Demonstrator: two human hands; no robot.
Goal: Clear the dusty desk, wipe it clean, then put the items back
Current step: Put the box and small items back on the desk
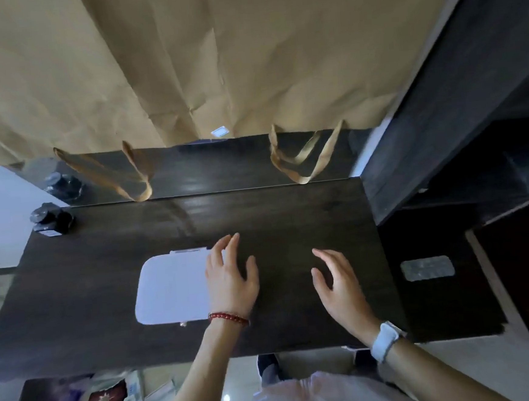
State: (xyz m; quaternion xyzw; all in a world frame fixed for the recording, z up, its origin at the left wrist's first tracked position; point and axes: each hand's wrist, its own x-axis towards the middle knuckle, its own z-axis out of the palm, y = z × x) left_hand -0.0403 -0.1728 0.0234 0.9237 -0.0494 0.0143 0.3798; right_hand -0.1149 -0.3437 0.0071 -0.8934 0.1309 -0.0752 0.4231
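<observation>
A dark wooden desk fills the middle of the view. A flat white case with rounded corners lies on it, left of centre. My left hand, with a red bead bracelet at the wrist, hovers over the case's right edge with fingers spread; whether it touches the case I cannot tell. My right hand, with a white watch on the wrist, is open above bare desk to the right, holding nothing. A small dark ink bottle stands at the desk's far left corner.
A mirror strip runs along the back of the desk, with brown paper and paper handles hanging over it. A dark cabinet rises on the right, with a silvery blister pack on a lower dark surface. Clutter lies on the floor below left.
</observation>
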